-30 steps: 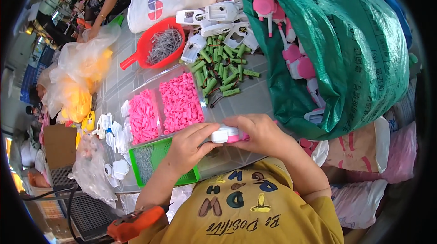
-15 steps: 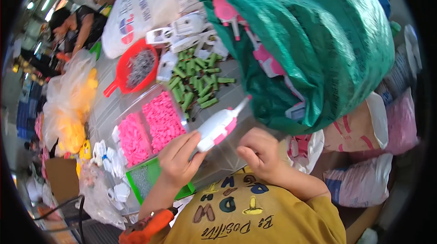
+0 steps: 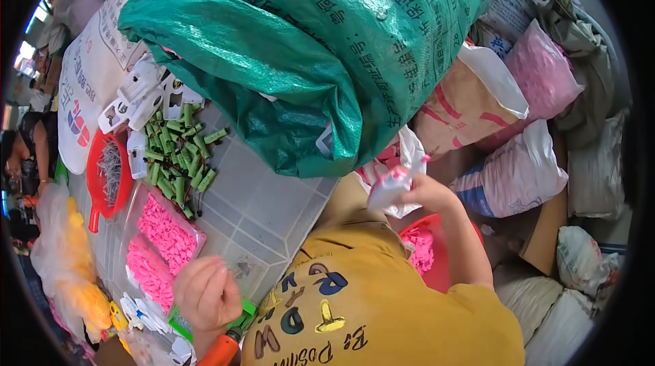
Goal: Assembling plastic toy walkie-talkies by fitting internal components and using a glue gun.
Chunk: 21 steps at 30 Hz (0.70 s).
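Seen from the head, a grey bench [image 3: 263,209] is hemmed in by bulging sacks and bags. By the right hand [image 3: 433,194], a pink-and-white plastic piece [image 3: 390,186], blurred, is gripped past the bench's edge; it is seen against a white bag [image 3: 414,144]. Below that forearm, pink parts [image 3: 420,246] are held in a red basin [image 3: 452,269]. The left hand [image 3: 207,294] is held with fingers curled inward; whether anything is enclosed cannot be told. Just beyond it, small pink pieces [image 3: 170,223] are contained in a clear two-part tray [image 3: 199,238]. Farther ahead of that hand, green cylinders [image 3: 183,154] are heaped, with white plastic shells [image 3: 136,83] behind. A large green sack [image 3: 409,38] is set beyond both hands.
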Available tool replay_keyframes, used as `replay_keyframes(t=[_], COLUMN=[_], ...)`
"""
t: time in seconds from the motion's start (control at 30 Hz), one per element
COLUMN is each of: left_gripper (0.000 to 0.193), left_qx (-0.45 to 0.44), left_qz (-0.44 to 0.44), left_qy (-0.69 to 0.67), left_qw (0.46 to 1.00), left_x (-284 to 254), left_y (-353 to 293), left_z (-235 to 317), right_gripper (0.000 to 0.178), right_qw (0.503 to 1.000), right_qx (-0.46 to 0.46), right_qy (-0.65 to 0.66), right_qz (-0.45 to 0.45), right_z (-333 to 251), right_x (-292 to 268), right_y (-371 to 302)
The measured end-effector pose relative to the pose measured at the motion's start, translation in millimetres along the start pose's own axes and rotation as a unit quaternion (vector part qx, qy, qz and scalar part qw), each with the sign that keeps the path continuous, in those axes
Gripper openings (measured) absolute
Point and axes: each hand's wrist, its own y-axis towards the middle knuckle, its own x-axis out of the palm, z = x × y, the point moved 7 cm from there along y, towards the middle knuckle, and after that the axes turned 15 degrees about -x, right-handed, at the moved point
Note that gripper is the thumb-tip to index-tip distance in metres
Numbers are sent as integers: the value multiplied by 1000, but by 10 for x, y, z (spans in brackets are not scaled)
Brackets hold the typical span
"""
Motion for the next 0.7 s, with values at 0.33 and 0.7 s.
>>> replay_keyframes(t=[0.33,0.7], left_gripper=[31,33], left_qx=[-4,-42], left_qz=[-55,-43], left_qy=[-28,-31], left_qw=[998,998], left_x=[238,156], left_y=[-118,-30], left_z=[-137,-145], right_gripper=[49,26], right_qw=[843,834], right_qx=[-66,-155], right_qy=[-463,-152], right_qz=[265,-507], right_z=[2076,-992], right_x=[-1175,1891], right_y=[374,416])
